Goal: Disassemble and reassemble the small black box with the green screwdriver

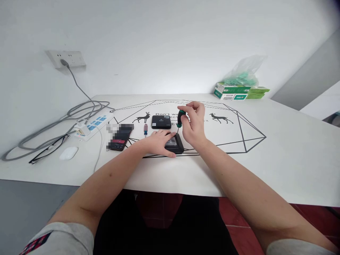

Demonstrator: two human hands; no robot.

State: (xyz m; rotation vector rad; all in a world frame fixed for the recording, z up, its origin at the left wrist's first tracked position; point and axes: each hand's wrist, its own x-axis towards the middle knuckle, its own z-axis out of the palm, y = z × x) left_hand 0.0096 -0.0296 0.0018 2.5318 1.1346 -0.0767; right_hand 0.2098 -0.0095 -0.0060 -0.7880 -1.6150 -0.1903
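My right hand (196, 124) grips the screwdriver (181, 117) near upright | my left hand (157, 142), fingers spread, lies over the black device (180, 144) beneath it | I'd want the shaft (177, 130) square, pressure even, fingers clear.

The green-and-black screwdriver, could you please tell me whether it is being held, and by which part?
Yes, the right hand holds the screwdriver by its handle, with the shaft pointing down at the black box.
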